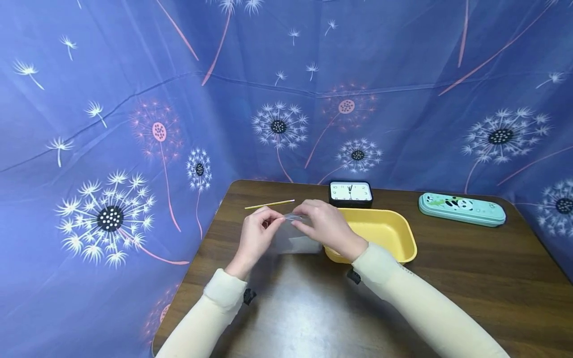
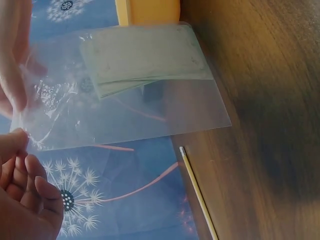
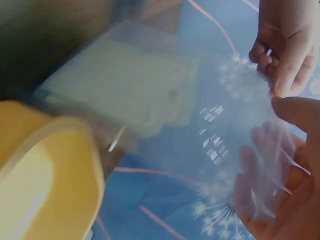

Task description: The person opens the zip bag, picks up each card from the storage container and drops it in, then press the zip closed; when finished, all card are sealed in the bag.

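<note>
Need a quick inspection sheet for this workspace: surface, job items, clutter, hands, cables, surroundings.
Surface: brown wood table.
Job's things: clear bag with pale green sheets inside, held above the table.
Clutter: yellow tray, clock, panda case, thin stick.
Hands: left hand and right hand both pinch the bag's top edge.
Cables: nothing seen.
Surroundings: blue dandelion cloth behind and left.
</note>
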The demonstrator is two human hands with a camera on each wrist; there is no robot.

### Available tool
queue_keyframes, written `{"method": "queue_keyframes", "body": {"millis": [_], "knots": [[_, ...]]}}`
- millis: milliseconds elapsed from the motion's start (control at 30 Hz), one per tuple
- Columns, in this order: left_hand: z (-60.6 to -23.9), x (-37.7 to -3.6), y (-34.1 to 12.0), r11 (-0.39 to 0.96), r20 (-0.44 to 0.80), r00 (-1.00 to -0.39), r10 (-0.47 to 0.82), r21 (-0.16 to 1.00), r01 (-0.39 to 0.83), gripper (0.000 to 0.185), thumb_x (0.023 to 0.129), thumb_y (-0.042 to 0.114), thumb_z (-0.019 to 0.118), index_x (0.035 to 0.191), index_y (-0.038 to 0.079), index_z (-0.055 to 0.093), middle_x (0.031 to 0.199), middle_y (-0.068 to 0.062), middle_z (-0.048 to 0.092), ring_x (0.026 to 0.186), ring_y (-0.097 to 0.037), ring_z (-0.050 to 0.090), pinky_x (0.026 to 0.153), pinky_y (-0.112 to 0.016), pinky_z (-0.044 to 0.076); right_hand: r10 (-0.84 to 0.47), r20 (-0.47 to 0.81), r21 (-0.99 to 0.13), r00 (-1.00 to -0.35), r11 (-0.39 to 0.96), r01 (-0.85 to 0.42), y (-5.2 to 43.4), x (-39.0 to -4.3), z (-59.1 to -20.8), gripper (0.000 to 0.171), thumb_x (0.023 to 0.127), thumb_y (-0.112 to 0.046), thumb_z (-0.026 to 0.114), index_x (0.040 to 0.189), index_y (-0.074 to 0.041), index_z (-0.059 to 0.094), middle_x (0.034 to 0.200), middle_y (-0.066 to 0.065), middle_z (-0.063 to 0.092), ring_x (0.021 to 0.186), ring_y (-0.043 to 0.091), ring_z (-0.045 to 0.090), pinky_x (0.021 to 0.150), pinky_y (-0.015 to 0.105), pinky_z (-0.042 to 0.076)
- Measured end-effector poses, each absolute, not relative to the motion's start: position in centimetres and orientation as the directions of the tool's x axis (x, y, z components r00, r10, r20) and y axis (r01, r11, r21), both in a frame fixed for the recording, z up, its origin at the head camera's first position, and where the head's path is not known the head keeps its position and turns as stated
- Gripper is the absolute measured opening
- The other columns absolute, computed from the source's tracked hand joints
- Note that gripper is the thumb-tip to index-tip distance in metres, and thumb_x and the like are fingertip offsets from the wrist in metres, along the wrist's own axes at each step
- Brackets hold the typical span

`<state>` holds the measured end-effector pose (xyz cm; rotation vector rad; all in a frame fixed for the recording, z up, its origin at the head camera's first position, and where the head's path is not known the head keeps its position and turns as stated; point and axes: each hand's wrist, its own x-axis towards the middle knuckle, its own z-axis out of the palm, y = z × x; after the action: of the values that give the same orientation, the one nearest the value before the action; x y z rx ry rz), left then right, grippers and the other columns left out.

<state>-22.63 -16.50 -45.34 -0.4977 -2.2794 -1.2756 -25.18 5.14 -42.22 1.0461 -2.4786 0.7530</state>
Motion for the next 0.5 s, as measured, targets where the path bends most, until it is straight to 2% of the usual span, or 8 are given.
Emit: {"method": "queue_keyframes", "body": {"millis": [167, 300, 500], "knots": [[-45.2, -22.5, -16.4, 0.510, 0.582, -0.809, 0.085, 0.672, 0.537, 0.004, 0.093, 0.011, 0.080, 0.088, 0.011, 0.080, 0.074, 0.007, 0.062, 0.061, -0.010, 0.051, 0.054, -0.024, 0.040, -0.577, 0.507, -0.295, -0.640, 0.582, -0.758, 3.6, -25.2, -41.9, 0.007, 0.092, -0.018, 0.081, 0.097, -0.016, 0.078, 0.089, -0.006, 0.071, 0.080, 0.012, 0.065, 0.072, 0.036, 0.056], [-45.2, -22.4, -16.4, 0.512, 0.583, -0.809, 0.077, 0.673, 0.534, 0.004, 0.093, 0.010, 0.080, 0.088, 0.010, 0.080, 0.075, 0.007, 0.064, 0.062, -0.009, 0.052, 0.054, -0.023, 0.039, -0.582, 0.505, -0.272, -0.637, 0.593, -0.758, 3.1, -25.4, -41.9, 0.006, 0.091, -0.016, 0.081, 0.095, -0.017, 0.077, 0.087, -0.007, 0.070, 0.079, 0.012, 0.065, 0.070, 0.037, 0.056], [-45.1, -22.4, -16.3, 0.528, 0.613, -0.786, 0.080, 0.643, 0.555, 0.007, 0.093, 0.006, 0.078, 0.087, 0.010, 0.077, 0.074, 0.006, 0.059, 0.062, -0.009, 0.051, 0.054, -0.023, 0.039, -0.595, 0.537, -0.222, -0.598, 0.584, -0.781, 2.8, -25.5, -41.7, 0.004, 0.092, -0.014, 0.079, 0.092, -0.017, 0.075, 0.086, -0.006, 0.069, 0.080, 0.015, 0.065, 0.071, 0.040, 0.056]]}}
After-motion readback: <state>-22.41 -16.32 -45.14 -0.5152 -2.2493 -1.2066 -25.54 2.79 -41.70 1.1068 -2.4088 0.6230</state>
